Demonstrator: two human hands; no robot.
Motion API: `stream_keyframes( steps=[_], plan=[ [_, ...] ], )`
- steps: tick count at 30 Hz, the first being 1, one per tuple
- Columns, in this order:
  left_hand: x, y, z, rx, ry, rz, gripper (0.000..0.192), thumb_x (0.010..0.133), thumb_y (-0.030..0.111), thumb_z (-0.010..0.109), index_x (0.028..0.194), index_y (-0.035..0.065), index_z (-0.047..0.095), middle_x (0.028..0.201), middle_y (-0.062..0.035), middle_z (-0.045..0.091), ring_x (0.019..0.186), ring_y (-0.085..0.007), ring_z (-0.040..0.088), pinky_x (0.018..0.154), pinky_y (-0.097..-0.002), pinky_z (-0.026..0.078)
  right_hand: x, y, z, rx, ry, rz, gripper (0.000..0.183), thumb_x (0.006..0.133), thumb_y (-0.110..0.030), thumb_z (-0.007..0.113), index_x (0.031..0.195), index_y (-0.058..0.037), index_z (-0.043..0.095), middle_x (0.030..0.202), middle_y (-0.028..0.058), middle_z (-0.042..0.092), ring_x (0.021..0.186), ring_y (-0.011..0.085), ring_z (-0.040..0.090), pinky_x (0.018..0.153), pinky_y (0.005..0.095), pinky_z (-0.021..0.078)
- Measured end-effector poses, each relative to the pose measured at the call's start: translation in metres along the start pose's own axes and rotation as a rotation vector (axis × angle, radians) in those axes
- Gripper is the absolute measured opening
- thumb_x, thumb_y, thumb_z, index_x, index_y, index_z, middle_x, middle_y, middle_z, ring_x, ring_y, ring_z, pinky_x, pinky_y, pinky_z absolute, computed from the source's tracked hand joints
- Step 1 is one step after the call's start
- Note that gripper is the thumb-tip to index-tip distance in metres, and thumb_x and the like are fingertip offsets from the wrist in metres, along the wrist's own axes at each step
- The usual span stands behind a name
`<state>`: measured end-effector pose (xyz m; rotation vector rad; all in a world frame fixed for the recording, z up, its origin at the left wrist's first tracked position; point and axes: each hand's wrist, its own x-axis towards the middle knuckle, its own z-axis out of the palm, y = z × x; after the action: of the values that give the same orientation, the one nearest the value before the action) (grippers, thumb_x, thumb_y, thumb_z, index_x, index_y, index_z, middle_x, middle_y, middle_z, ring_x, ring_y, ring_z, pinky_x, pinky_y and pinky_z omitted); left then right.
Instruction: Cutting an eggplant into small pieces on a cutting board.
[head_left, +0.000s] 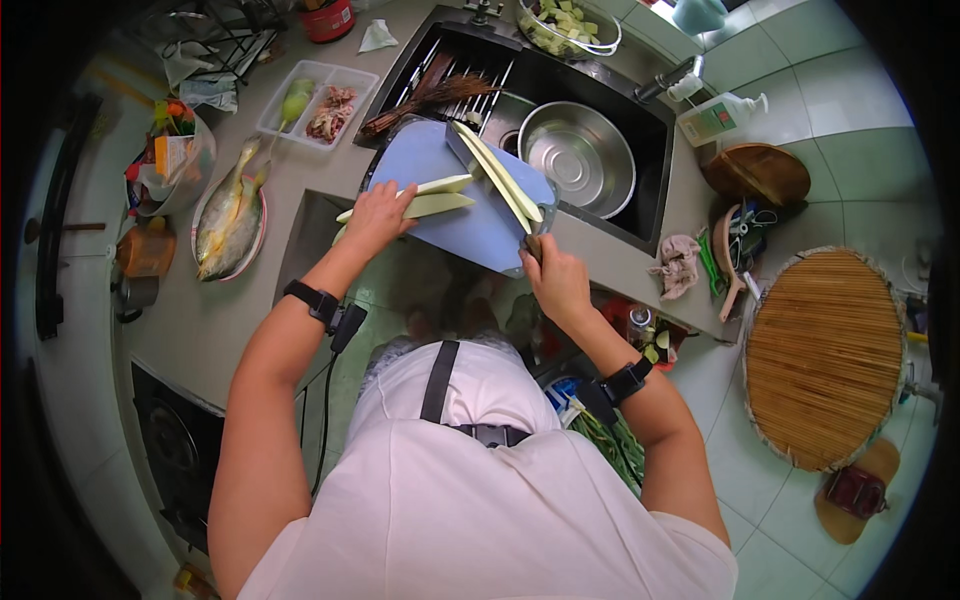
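Observation:
A blue cutting board (487, 232) lies at the sink's near left edge. My right hand (559, 281) is closed around the handle of a kitchen knife (472, 159), whose blade points up and left over the board. Two long pale green vegetable strips (499, 169) lie along the blade. My left hand (379, 214) rests on more cut strips (442, 202) at the board's left side; their pointed ends stick out to the right of the fingers, and other ends show left of the hand.
The black sink (660, 172) holds a steel basin (576, 157) and a twig brush (442, 90). A basket of cut vegetable pieces (562, 26) stands behind. Left are a plate of fish (229, 217), a divided plastic tray (304, 135) and a stove (172, 442). A cloth (677, 264) lies right.

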<state>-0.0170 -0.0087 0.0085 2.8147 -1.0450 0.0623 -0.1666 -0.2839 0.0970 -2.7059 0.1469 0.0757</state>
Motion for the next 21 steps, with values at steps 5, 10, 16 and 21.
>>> stream_keyframes(
  steps=[5,10,16,21],
  plan=[
    [0.003,0.001,0.005,-0.053,0.008,-0.052,0.054,0.076,0.037,0.076,0.121,0.0144,0.055,0.095,-0.0102,0.056,0.091,-0.0291,0.059,0.073,-0.0424,0.050,0.004,-0.010,0.007,-0.058,-0.107,-0.038,0.030,0.094,-0.031,0.057,0.098,-0.0023,0.050,0.071,0.0211,0.066,0.067,0.0429,0.064,0.063,0.0530,0.0502],
    [0.005,0.002,0.006,-0.093,-0.021,-0.083,0.050,0.076,0.038,0.075,0.116,0.0132,0.056,0.094,-0.0118,0.058,0.091,-0.0309,0.060,0.073,-0.0438,0.051,0.015,-0.026,0.019,-0.100,-0.170,0.013,0.029,0.094,-0.030,0.056,0.096,-0.0021,0.048,0.072,0.0221,0.066,0.069,0.0434,0.065,0.065,0.0531,0.0513],
    [0.005,0.007,0.005,-0.075,0.014,-0.071,0.050,0.074,0.035,0.077,0.113,0.0115,0.056,0.093,-0.0121,0.057,0.090,-0.0313,0.060,0.073,-0.0434,0.051,0.053,-0.029,0.056,-0.049,-0.157,0.017,0.030,0.094,-0.031,0.056,0.098,-0.0020,0.046,0.075,0.0244,0.066,0.073,0.0453,0.065,0.068,0.0543,0.0508],
    [0.004,0.009,0.006,-0.064,0.050,-0.073,0.050,0.075,0.033,0.077,0.115,0.0113,0.055,0.092,-0.0125,0.056,0.089,-0.0317,0.060,0.074,-0.0431,0.050,0.068,-0.024,0.069,-0.013,-0.082,-0.016,0.028,0.093,-0.029,0.057,0.097,-0.0028,0.047,0.072,0.0241,0.065,0.071,0.0442,0.065,0.066,0.0536,0.0515]
  ],
)
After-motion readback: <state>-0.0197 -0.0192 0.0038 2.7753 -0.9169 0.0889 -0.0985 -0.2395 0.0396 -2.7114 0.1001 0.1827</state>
